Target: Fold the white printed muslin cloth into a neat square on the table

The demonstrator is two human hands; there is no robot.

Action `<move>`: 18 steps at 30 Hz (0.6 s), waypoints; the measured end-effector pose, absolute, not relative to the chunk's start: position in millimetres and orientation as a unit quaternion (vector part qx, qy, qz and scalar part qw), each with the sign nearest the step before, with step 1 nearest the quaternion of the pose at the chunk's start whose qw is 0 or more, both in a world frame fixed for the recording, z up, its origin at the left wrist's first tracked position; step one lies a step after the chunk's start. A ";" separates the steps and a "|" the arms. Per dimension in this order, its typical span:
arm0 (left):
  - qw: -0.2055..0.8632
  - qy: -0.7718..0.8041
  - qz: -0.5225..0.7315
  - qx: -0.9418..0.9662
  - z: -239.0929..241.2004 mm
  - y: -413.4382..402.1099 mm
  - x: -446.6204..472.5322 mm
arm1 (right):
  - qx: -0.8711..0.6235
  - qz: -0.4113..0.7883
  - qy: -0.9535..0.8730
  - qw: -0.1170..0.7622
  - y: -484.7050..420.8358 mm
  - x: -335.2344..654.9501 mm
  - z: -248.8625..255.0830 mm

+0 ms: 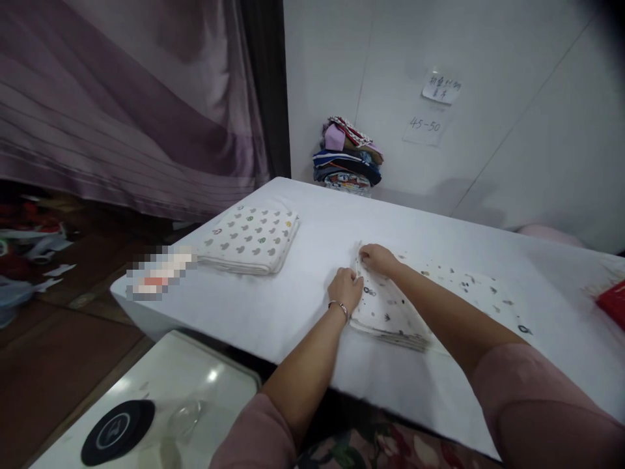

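Note:
A white cloth with small dark printed figures (388,309) lies on the white table, folded in layers on its left part and stretching flat to the right. My left hand (346,291) is closed at its near left edge, fingers curled onto the fabric. Further along the same edge, my right hand (379,260) pinches the cloth near its far left corner. The fingertips of both hands are partly hidden. Further left rests a neatly folded white cloth with grey printed shapes (251,238), apart from both hands.
Beyond the table (322,228), a stack of folded clothes (347,156) stands by the wall. A red item (612,305) sits at the far right. At lower left, a white surface (219,378) holds a round black object (118,432). A purple curtain (146,98) hangs at the left.

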State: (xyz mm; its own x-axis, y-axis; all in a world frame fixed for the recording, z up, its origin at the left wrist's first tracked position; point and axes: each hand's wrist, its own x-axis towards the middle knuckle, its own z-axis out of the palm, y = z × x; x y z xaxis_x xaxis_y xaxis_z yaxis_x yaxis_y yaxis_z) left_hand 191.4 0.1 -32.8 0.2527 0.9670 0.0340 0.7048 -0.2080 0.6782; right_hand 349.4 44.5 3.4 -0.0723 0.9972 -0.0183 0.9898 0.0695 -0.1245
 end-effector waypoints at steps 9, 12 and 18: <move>0.275 0.563 0.220 0.748 -30.4 -0.4 191.5 | -0.684 0.033 -0.729 0.006 49.1 351.9 3.3; 0.274 0.562 0.219 0.749 -30.0 -0.7 191.8 | -0.685 0.028 -0.728 0.023 50.1 352.2 4.3; 0.270 0.562 0.217 0.751 -29.4 -1.1 192.0 | -0.684 0.042 -0.728 0.012 52.3 349.7 3.1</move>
